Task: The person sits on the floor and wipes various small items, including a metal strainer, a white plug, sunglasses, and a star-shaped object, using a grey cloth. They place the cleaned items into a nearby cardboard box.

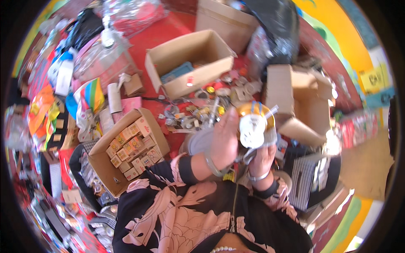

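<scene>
Between my hands, in front of my chest, is an amber-and-white rounded container (pixel 252 130) with blue strips at its top. A thin pale stick sticks out at its upper right, and glare washes out part of its white face. My right hand (pixel 262 160) is closed around its lower right side, fingers partly hidden. My left hand (pixel 225 135) is held upright along its left side, its fingers straight and flat. Whether the left palm presses on the container I cannot tell. Beyond the hands lies a heap of small loose parts (pixel 192 114) on a red surface.
An open carton of small printed boxes (pixel 133 147) stands at left. A larger open carton (pixel 190 63) with something blue inside is ahead, another open carton (pixel 310 105) at right. Plastic-wrapped goods (pixel 101 55) pile up far left. A black bag (pixel 278 29) stands at the back.
</scene>
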A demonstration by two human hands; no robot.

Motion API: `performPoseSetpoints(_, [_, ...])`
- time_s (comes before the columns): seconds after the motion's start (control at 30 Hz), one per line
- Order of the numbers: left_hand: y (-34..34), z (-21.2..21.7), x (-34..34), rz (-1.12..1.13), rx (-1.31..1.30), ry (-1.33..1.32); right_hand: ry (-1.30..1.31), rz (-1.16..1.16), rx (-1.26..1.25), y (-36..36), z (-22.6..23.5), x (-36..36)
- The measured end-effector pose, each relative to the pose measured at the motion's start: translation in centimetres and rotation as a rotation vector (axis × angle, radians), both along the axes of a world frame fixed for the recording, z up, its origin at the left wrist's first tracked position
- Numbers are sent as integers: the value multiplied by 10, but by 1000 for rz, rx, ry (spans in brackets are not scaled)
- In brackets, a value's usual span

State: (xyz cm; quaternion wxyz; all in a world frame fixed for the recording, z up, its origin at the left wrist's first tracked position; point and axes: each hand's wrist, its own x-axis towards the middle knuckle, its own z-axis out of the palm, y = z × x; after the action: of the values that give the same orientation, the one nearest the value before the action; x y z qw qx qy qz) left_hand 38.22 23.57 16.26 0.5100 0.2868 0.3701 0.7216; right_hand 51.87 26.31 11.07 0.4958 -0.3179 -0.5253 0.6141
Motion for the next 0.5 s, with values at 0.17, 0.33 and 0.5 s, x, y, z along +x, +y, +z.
performPoseSetpoints(0.17, [-11, -16, 32, -215, 89, -422, 108, -4, -38, -3, 31, 44])
performPoseSetpoints(0.33, [-28, -18, 47, -58, 194, 471, -88, 42, 30, -33, 48, 99])
performPoseSetpoints(0.5, [-63, 25, 87, -267, 321, 1041, -221, 90, 97, -60, 71, 146])
